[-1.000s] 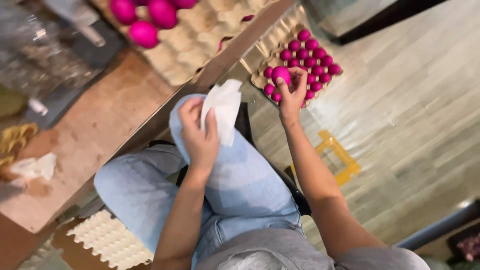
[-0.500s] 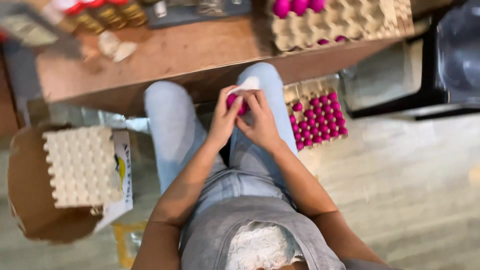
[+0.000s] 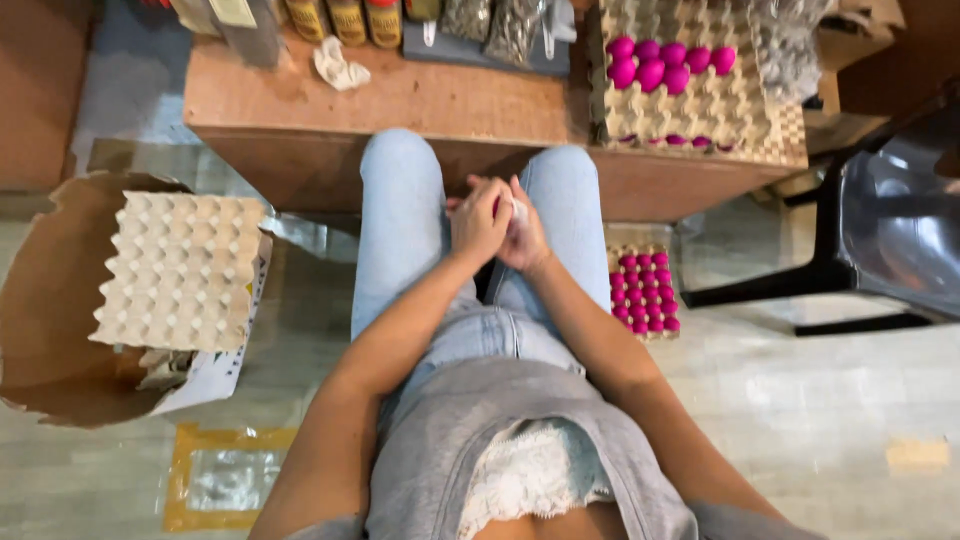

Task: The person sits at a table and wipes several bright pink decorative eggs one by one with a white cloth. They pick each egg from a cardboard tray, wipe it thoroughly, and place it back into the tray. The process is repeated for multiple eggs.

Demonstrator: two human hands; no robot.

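Note:
My two hands meet over my lap, between my knees in light blue jeans. My left hand (image 3: 477,222) is closed around a white cloth (image 3: 518,209) and presses it against a pink egg (image 3: 497,206). My right hand (image 3: 527,243) grips that egg from the other side. Only a sliver of the egg shows between the fingers. A tray of pink eggs (image 3: 643,292) lies on the floor just right of my right knee. On the wooden table (image 3: 420,100) ahead, a cardboard egg tray (image 3: 700,112) holds several more pink eggs (image 3: 660,62).
A stack of empty egg trays (image 3: 180,268) sits in an open cardboard box (image 3: 45,300) on the left. A black chair (image 3: 890,230) stands on the right. Jars (image 3: 350,18) and a crumpled tissue (image 3: 338,65) are on the table. A yellow-edged plastic bag (image 3: 225,478) lies on the floor.
My right hand took a pink egg from the floor tray and brought it to my lap. Both hands then closed together around the egg and the cloth.

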